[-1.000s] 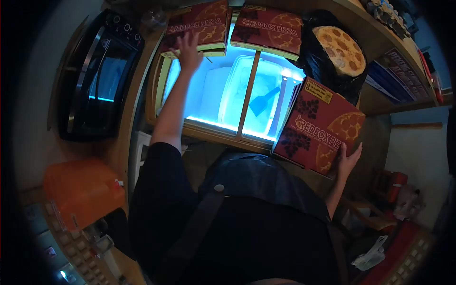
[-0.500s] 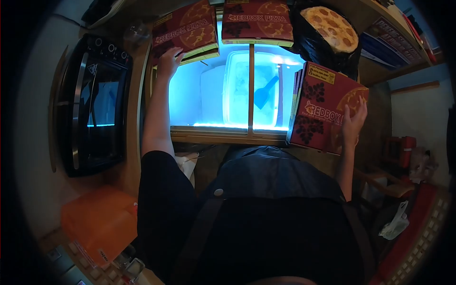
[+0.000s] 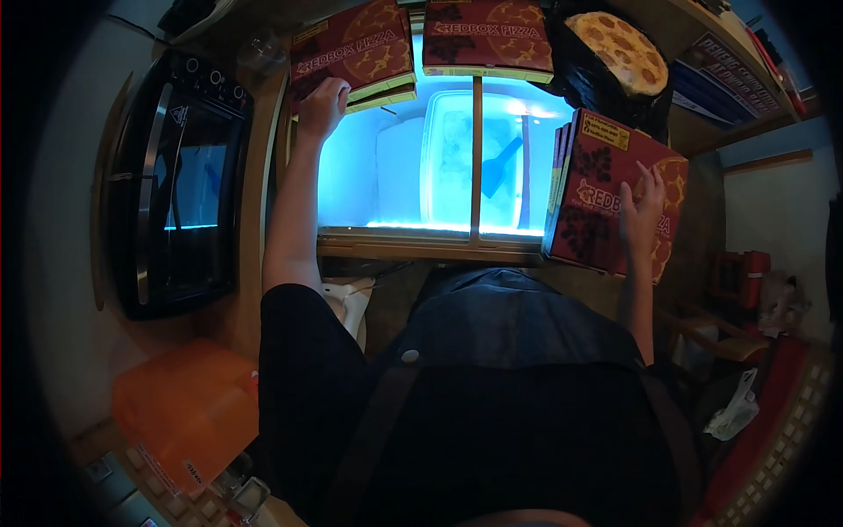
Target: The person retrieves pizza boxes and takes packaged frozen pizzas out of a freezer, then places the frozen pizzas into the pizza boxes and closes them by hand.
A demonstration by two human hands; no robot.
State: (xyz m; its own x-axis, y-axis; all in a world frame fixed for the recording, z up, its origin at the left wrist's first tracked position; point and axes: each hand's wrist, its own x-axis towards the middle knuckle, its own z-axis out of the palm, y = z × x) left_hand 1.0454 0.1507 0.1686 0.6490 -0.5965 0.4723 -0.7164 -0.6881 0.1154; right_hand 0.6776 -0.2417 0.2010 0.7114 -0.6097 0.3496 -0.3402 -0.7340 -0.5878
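Note:
My left hand (image 3: 323,109), its fingers curled together, is at the near edge of the left red pizza box stack (image 3: 351,51); whether it grips anything is hidden. My right hand (image 3: 645,206) rests with fingers spread on top of the right stack of red pizza boxes (image 3: 601,167). Between the hands is a lit glass-topped case (image 3: 395,235), with a white tub (image 3: 452,158) and a blue scoop (image 3: 500,169) inside. Another red pizza box stack (image 3: 487,39) lies at the back of the case.
A pizza (image 3: 617,53) on black plastic is at the back right. To the left stands a black oven (image 3: 184,189), with an orange container (image 3: 184,413) below it. A blue printed sign (image 3: 724,83) and a red object (image 3: 739,278) are on the right.
My left hand has gone from spread over the left boxes to curled at their near edge. My right hand has moved from the right boxes' outer edge onto their top. The view has shifted.

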